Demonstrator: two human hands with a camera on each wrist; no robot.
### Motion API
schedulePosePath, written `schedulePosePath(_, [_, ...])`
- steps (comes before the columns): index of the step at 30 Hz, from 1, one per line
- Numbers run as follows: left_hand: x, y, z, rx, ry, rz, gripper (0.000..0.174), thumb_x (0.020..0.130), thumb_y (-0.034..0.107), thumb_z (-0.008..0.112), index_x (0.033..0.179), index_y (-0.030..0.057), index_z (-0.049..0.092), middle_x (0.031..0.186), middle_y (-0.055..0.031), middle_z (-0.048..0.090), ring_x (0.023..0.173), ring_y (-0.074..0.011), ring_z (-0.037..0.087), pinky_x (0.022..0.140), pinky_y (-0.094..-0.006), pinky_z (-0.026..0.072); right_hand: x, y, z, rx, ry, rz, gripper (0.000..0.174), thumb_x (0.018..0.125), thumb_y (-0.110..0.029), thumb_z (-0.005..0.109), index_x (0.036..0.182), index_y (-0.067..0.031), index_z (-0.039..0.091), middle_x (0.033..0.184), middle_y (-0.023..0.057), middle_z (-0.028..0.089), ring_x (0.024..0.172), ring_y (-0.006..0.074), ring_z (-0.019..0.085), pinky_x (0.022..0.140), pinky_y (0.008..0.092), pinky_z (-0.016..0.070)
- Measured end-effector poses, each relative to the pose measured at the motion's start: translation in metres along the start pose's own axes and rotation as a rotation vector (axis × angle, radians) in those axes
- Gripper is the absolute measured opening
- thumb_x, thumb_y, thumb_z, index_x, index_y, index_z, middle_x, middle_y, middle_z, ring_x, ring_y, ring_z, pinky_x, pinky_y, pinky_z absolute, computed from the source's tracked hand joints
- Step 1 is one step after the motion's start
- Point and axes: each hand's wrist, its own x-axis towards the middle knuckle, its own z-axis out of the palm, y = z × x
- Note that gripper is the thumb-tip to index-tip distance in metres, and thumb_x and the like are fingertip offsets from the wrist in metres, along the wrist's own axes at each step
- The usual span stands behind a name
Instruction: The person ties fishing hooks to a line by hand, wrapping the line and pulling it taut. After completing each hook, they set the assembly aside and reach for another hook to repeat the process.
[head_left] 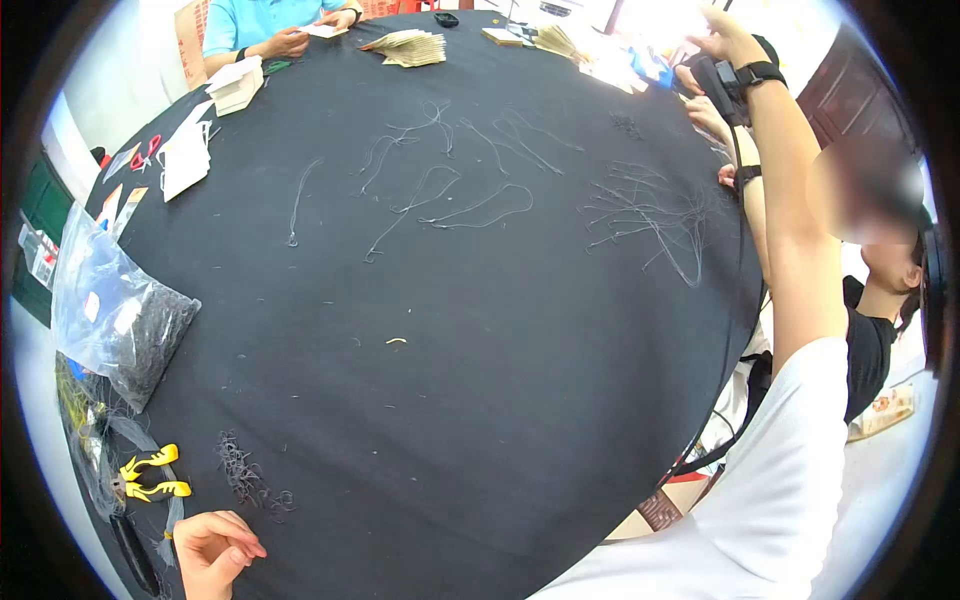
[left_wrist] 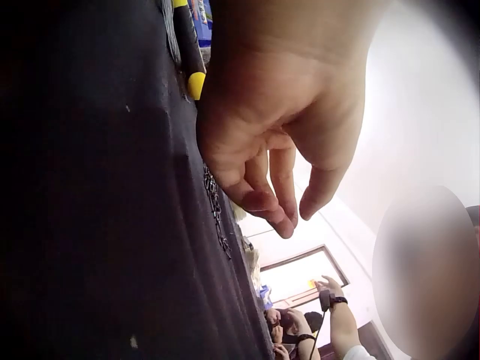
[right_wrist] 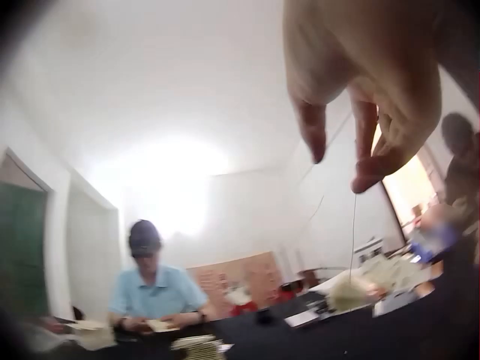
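Note:
My left hand is at the table's near left edge, beside a small heap of dark, curled, wiry pieces. In the left wrist view the fingers hang loosely bent, the thumb apart, with nothing between them. My right hand is raised high at the far right, a dark strap on its wrist. From its bent fingertips a thin line hangs down in the right wrist view; the thumb stands off to the side. Several thin looped lines lie mid-table, and a denser bundle of lines lies to the right.
Yellow-handled pliers and a clear bag of dark pieces sit at the left edge. Red scissors and white card stacks are farther back. A person in blue handles cards across the black-covered table; others sit at right.

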Motion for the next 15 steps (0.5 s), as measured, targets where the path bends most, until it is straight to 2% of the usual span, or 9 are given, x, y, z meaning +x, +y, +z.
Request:
schedulePosePath(4, [-0.007, 0.004, 0.003, 0.034, 0.003, -0.031, 0.023, 0.082, 0.020, 0.064, 0.093, -0.0009, 0.060, 0.093, -0.0092, 0.058, 0.074, -0.0130, 0.055, 0.061, -0.0203, 0.0401, -0.009, -0.005, 0.001, 0.147, 0.142, -0.105, 0.040, 0.080, -0.023, 0.059, 0.113, -0.0029, 0.048, 0.108, 0.0206, 0.052, 0.081, 0.0291, 0.056, 0.063, 0.0352, 0.0516])
schedulePosePath(7, [-0.001, -0.019, 0.004, -0.079, 0.074, 0.119, 0.025, 0.075, 0.018, 0.068, 0.075, -0.0049, 0.057, 0.065, -0.0117, 0.056, 0.053, -0.0133, 0.051, 0.047, -0.0206, 0.0393, -0.029, -0.018, 0.034, 0.149, 0.208, -0.113, 0.044, 0.081, -0.022, 0.059, 0.116, -0.0001, 0.043, 0.116, 0.0261, 0.046, 0.088, 0.0314, 0.057, 0.064, 0.0369, 0.0522])
schedulePosePath(10, [-0.004, -0.016, 0.011, -0.023, 0.013, 0.125, 0.025, 0.076, 0.018, 0.067, 0.073, -0.0043, 0.058, 0.066, -0.0128, 0.058, 0.054, -0.0129, 0.051, 0.048, -0.0211, 0.0392, -0.057, -0.027, 0.043, 0.064, 0.025, -0.141, 0.044, 0.080, -0.023, 0.060, 0.115, 0.0007, 0.045, 0.118, 0.0279, 0.043, 0.092, 0.0305, 0.056, 0.069, 0.0363, 0.0504])
schedulePosePath(11, [-0.004, -0.016, 0.010, -0.030, -0.031, 0.115, 0.020, 0.076, 0.013, 0.065, 0.076, -0.0051, 0.059, 0.069, -0.0137, 0.059, 0.057, -0.0142, 0.054, 0.050, -0.0217, 0.0408, -0.071, -0.031, 0.048, 0.034, -0.038, -0.149, 0.045, 0.080, -0.023, 0.061, 0.115, 0.0010, 0.046, 0.119, 0.0286, 0.042, 0.093, 0.0303, 0.056, 0.071, 0.0361, 0.0497])
schedulePosePath(13, [-0.004, -0.014, 0.007, -0.036, -0.117, 0.097, 0.012, 0.076, 0.004, 0.061, 0.081, -0.0067, 0.063, 0.074, -0.0153, 0.062, 0.064, -0.0170, 0.060, 0.055, -0.0229, 0.0442, -0.101, -0.037, 0.053, 0.000, -0.025, -0.205, 0.038, 0.082, -0.022, 0.059, 0.111, 0.0006, 0.050, 0.111, 0.0249, 0.049, 0.089, 0.0283, 0.058, 0.068, 0.0355, 0.0491])
schedulePosePath(15, [-0.004, -0.008, 0.015, 0.041, -0.129, 0.074, 0.012, 0.077, 0.004, 0.058, 0.082, -0.0057, 0.063, 0.073, -0.0137, 0.063, 0.065, -0.0150, 0.059, 0.055, -0.0218, 0.0433, -0.133, -0.048, 0.057, -0.100, -0.077, -0.229, 0.035, 0.083, -0.021, 0.057, 0.110, 0.0007, 0.051, 0.105, 0.0219, 0.053, 0.086, 0.0274, 0.059, 0.067, 0.0351, 0.0489])
